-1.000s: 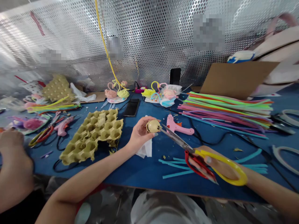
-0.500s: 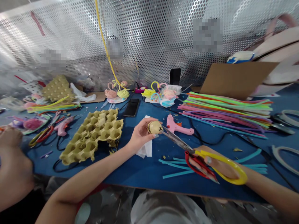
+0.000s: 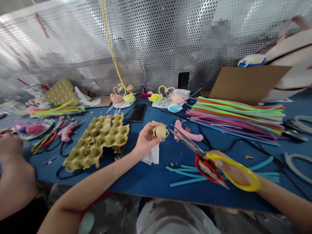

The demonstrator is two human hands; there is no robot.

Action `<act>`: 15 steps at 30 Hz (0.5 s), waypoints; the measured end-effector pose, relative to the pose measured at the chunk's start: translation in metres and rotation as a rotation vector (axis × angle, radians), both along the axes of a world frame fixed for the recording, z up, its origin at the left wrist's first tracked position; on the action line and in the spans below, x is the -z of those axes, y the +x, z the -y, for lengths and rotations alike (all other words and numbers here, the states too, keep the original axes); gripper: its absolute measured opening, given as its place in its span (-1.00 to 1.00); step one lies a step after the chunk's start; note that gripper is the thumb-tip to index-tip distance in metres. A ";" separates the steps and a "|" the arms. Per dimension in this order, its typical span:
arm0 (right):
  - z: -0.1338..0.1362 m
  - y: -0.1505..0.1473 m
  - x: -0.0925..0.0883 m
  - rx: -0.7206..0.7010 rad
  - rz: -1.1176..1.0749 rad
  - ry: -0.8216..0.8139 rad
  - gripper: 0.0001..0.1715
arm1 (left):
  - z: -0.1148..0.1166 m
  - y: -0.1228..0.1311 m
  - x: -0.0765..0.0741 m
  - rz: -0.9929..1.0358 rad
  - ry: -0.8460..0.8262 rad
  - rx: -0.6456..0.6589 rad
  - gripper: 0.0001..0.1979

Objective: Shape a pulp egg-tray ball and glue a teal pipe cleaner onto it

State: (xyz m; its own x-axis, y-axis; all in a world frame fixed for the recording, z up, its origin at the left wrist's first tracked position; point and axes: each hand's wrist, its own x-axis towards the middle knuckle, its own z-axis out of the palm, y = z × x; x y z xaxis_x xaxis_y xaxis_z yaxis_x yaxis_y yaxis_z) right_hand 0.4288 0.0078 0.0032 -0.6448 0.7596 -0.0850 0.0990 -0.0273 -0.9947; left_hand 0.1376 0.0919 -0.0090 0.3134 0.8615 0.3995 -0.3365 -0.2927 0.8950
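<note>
Between the thumb and fingers of my left hand (image 3: 146,138) is a small tan egg-carton cup (image 3: 161,132) with a ragged rim facing right. My right hand (image 3: 219,165) grips scissors (image 3: 187,140) by their red and yellow handles. The blades are slightly parted, and their tips are just right of the cup, not touching it. Behind the blades lies a pink glue gun (image 3: 191,134). White paper (image 3: 153,155) is under my left hand. Left of that hand rests a torn egg carton (image 3: 97,139).
Colourful pipe cleaners (image 3: 234,117) are piled at the right, with blue ones (image 3: 187,177) near the front edge. A black phone (image 3: 137,112) lies behind the carton. Craft birds (image 3: 123,97) stand at the back. Another person's arm (image 3: 16,175) rests at the far left.
The scissors have moved right, away from the cup, and their tips no longer meet its rim. The cup has turned slightly in my left hand.
</note>
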 end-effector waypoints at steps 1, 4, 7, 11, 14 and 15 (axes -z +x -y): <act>0.000 0.001 0.001 0.006 -0.002 -0.011 -0.19 | 0.000 0.000 0.000 -0.010 0.013 0.003 -0.48; -0.001 0.001 0.003 -0.003 -0.001 -0.022 -0.21 | 0.001 0.000 0.001 -0.020 0.039 0.012 -0.49; -0.002 -0.001 0.003 -0.033 -0.004 -0.020 -0.19 | 0.002 0.001 0.000 -0.018 0.034 0.032 -0.51; -0.003 -0.002 0.000 -0.047 0.002 -0.030 -0.18 | 0.002 0.001 -0.002 -0.005 0.014 0.036 -0.51; -0.003 -0.002 0.001 -0.056 0.000 -0.028 -0.19 | 0.002 0.002 -0.002 -0.005 0.002 0.037 -0.50; -0.003 -0.001 0.001 -0.061 -0.006 -0.033 -0.19 | 0.002 0.002 -0.002 -0.006 -0.002 0.038 -0.50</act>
